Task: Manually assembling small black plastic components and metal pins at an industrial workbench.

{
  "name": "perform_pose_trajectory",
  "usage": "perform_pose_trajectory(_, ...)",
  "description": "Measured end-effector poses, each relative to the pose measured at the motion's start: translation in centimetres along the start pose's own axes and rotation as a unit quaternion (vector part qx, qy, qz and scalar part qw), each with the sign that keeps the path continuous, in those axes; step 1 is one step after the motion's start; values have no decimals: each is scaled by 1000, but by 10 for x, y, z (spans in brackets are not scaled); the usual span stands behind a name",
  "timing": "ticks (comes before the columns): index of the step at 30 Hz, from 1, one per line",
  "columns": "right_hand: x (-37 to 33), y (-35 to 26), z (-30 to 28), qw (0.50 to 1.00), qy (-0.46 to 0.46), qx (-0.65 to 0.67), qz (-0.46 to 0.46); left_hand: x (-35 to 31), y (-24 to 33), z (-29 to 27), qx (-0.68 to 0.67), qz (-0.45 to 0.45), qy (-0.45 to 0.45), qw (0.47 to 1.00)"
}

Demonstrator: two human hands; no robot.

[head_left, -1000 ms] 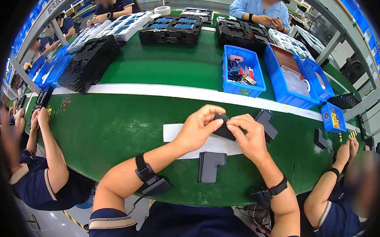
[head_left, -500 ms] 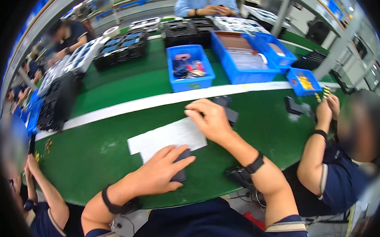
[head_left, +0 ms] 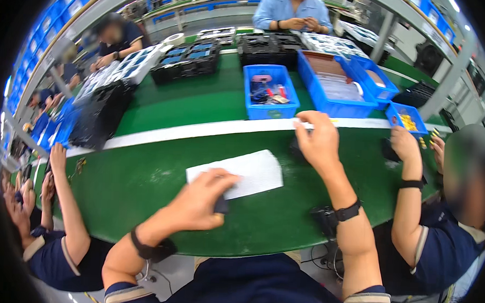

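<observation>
My left hand (head_left: 200, 198) is curled at the near middle of the green table, thumb and fingers closed on a small dark flat block (head_left: 221, 206). Most of that block is hidden under the hand. Just beyond lies a white sheet (head_left: 258, 174), partly covered by my fingers. Farther off to the right, my right hand (head_left: 320, 137) hovers near the white strip (head_left: 211, 132), thumb and forefinger bent toward each other; whatever is between them is too blurred to make out. Beside and partly behind this hand sit dark blocks (head_left: 297, 148).
Beyond the strip stand a blue bin (head_left: 271, 110) of tools, larger blue bins (head_left: 342, 108) and black trays (head_left: 184, 67). A small blue bin (head_left: 407, 116) holds yellow pieces. Co-workers' hands (head_left: 405, 145) work close on both sides. A black device (head_left: 323, 220) lies by my right forearm.
The view has shifted, so the table appears farther right. My right hand has moved off the white sheet to the right. My left hand's spread fingers have drawn together around the dark block.
</observation>
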State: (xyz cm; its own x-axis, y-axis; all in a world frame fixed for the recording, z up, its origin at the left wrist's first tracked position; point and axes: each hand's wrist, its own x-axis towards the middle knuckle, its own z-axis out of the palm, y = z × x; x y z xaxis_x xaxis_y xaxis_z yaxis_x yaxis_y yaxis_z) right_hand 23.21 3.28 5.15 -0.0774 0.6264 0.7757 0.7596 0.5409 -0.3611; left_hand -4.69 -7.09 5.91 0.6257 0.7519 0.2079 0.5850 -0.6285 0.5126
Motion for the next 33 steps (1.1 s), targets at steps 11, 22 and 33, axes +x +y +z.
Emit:
perform_pose_trajectory(11, 4, -3, -21, 928, -303, -188, 113, -69, -114, -90, 131, -244, 94, 956)
perform_pose_trajectory(22, -6, -1, -12, 913, -353, -186, 86, 26, -51, -41, -208, -198, 107, 952)
perform_pose_trajectory(33, -3, -12, -20, 903, -355, -209, 122, 70, -52, 53, -512, -177, 37, 840)
